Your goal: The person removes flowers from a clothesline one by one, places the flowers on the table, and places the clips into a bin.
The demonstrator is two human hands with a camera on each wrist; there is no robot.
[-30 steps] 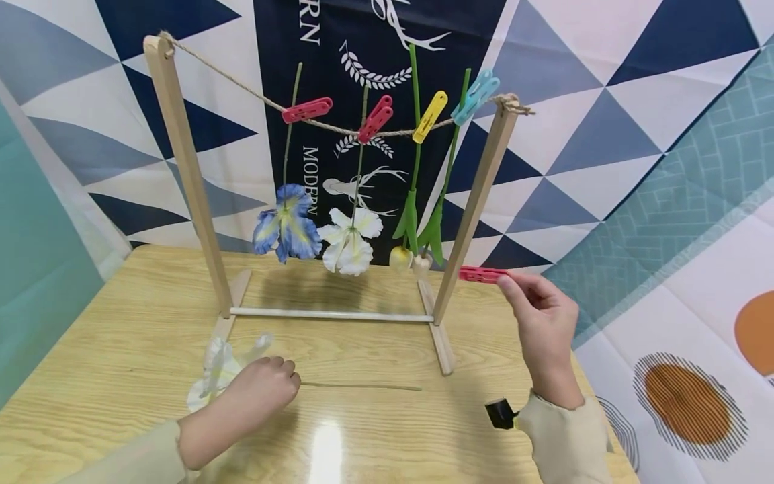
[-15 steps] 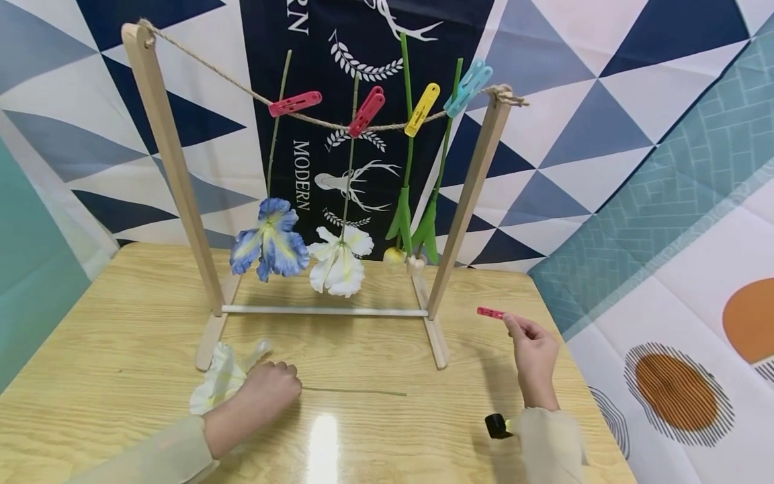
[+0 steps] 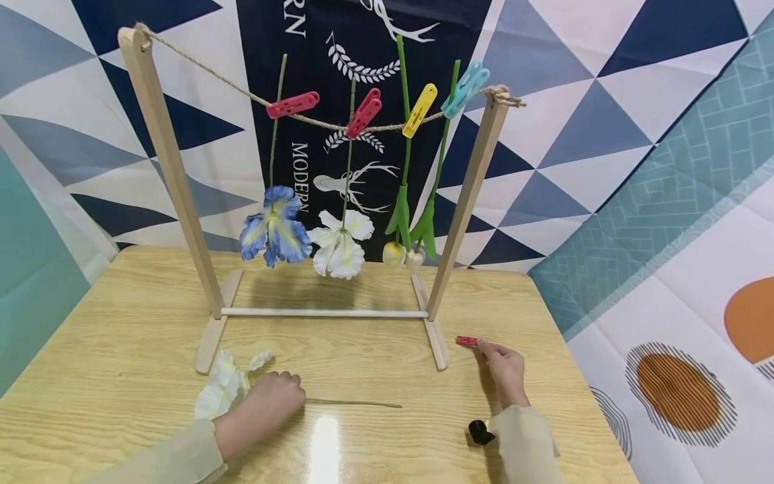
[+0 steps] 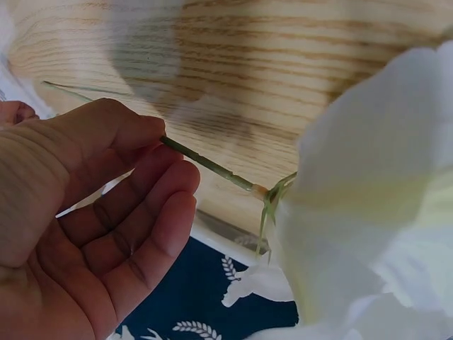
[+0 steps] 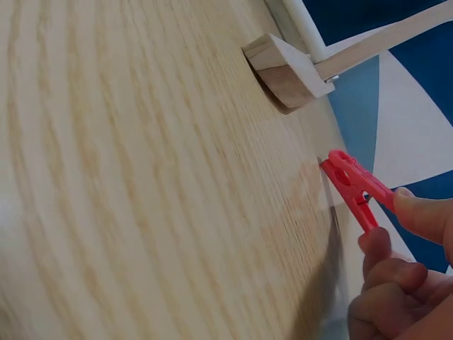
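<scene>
At seven o'clock from the rack (image 3: 171, 161), the lower white flower (image 3: 220, 386) was pinched by its stem (image 4: 205, 161) in the left hand (image 3: 266, 407), presumably sparing petals (image 4: 368, 198); at four, a red peg (image 3: 467, 341) was pinched by its handles (image 5: 379, 191) in the right hand (image 3: 506, 370), likely for leverage.

My left sleeve (image 3: 175, 457) is pale beige cloth, long and loose, ending at the wrist in a plain edge, with a faint pinkish tint partway along. My right sleeve (image 3: 526, 444) matches it, softly creased. Beside that cuff sits a small black piece (image 3: 482, 432), its details too small to make out. My left hand (image 3: 272, 407) and right hand (image 3: 506, 370) are bare.
</scene>
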